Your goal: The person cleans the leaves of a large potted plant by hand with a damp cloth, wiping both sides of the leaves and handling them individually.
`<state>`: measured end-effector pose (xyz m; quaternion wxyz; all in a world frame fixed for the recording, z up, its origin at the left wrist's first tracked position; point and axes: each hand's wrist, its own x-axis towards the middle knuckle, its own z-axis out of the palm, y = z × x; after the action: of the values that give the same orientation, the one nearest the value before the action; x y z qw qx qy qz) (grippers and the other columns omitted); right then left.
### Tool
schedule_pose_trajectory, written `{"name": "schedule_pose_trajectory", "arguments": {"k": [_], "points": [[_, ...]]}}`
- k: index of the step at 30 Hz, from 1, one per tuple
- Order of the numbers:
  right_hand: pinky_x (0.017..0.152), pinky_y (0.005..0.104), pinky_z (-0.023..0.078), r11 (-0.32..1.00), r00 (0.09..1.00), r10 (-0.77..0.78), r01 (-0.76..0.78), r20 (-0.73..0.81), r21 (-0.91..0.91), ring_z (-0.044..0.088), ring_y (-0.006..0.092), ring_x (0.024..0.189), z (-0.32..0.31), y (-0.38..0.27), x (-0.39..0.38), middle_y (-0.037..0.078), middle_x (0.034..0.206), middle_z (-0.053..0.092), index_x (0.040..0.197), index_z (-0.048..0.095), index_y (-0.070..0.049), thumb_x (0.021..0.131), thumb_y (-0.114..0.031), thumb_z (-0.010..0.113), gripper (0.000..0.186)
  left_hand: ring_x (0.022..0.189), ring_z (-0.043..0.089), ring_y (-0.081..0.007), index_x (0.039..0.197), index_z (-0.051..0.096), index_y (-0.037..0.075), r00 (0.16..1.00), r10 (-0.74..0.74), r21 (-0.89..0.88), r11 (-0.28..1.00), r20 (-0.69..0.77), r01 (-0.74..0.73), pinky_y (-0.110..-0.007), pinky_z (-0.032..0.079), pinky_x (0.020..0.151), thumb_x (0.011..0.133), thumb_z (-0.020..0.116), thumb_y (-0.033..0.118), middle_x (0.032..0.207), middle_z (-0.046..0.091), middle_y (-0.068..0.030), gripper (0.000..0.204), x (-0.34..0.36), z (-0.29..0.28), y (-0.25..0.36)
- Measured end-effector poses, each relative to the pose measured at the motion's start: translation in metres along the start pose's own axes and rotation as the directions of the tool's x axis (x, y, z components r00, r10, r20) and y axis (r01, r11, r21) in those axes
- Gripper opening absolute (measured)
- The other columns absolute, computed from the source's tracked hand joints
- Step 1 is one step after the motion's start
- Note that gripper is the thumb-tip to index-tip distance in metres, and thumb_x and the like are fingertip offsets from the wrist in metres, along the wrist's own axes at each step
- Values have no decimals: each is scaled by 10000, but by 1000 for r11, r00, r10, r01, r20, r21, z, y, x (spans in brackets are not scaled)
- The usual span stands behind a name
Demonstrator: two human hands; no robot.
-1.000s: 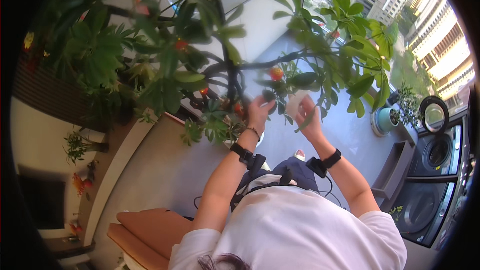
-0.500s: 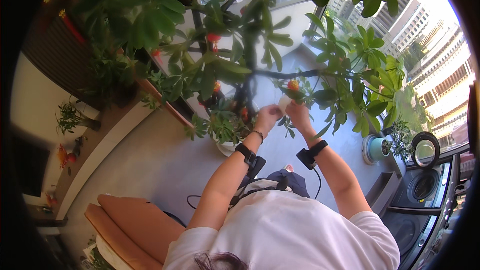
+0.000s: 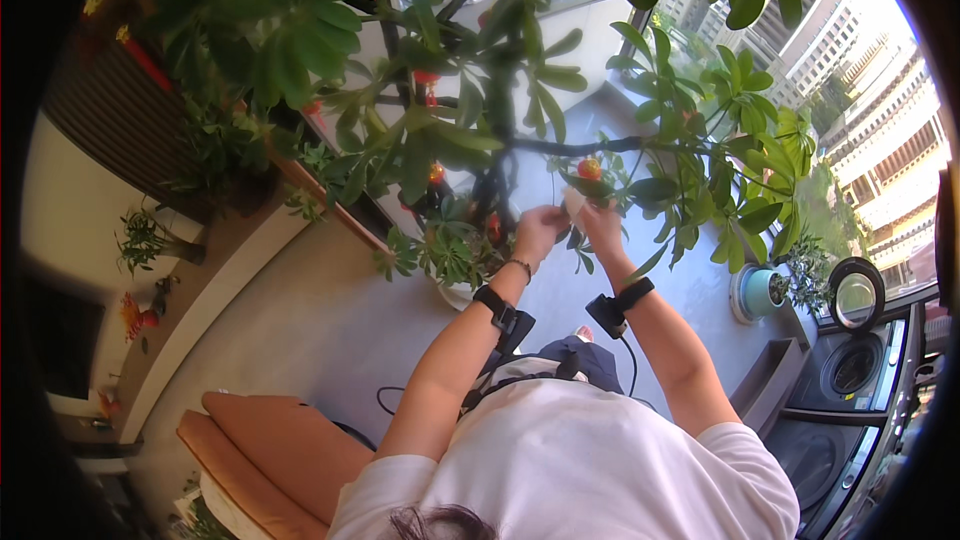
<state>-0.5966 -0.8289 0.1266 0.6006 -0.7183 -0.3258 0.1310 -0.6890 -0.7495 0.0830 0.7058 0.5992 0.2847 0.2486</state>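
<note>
A leafy potted tree (image 3: 450, 135) fills the upper middle, hung with small red and gold ornaments (image 3: 588, 168). My left hand (image 3: 540, 230) is closed in a pinch at a leafy twig below the main side branch; what exactly its fingers grip is too small to make out. Beside it, my right hand (image 3: 601, 223) is closed on a small white wipe (image 3: 574, 202), held among the leaves just under an ornament. The tree's white pot (image 3: 448, 292) is partly hidden by lower leaves and my left arm.
A ledge (image 3: 215, 300) with plants runs along the left, near a brown chair (image 3: 270, 450). On the right are stacked washing machines (image 3: 840, 370), a grey trough (image 3: 765, 390), a turquoise pot (image 3: 760, 290) and a large window (image 3: 870, 170). Pale floor surrounds my feet.
Since a second ago my view has shifted, and my hands have come closer together. My left fingers, raised at a leaf then, are now pinched beside the white wipe.
</note>
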Motion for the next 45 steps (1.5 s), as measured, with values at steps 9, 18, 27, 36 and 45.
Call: {"name": "schedule_pose_trajectory", "arguments": {"k": [9,18,27,36,45], "points": [[500,198,385,971,962,-41,102,-270,217,499,60,601,-33,2,-23,14,743,568,944,588,24,806,-149,551,224,756,553,-73,905,563,17,999,-23,-104,994,28,26,-204,433,680,729,654,28,850,609,-22,199,4,2,1],[676,278,454,959,978,-207,202,-1,-197,559,155,792,-25,6,-22,103,857,585,997,502,48,718,-20,532,289,749,565,-102,894,496,29,995,27,-78,996,-91,-34,-219,450,683,676,683,-18,834,610,-41,291,1,7,5],[656,363,450,989,994,-37,51,99,-140,588,306,748,-11,14,-13,174,801,600,886,562,6,685,-36,535,207,752,579,-116,924,494,27,998,43,-136,989,-55,-51,-234,473,682,674,676,-23,835,613,-53,313,1,2,-1],[552,289,439,997,1000,-10,11,-27,70,561,121,637,-9,0,-10,102,686,615,798,588,37,708,-50,525,140,756,570,-106,931,502,24,996,78,-19,997,-38,-79,-227,470,683,677,692,5,823,604,-42,318,5,1,-3],[613,299,443,999,997,18,-21,-81,-26,554,157,713,-12,-3,-7,81,717,591,890,571,39,743,-50,476,196,748,564,-112,922,506,23,989,144,34,989,-24,-144,-233,465,691,676,674,-19,819,600,-43,301,9,-1,-4]]}}
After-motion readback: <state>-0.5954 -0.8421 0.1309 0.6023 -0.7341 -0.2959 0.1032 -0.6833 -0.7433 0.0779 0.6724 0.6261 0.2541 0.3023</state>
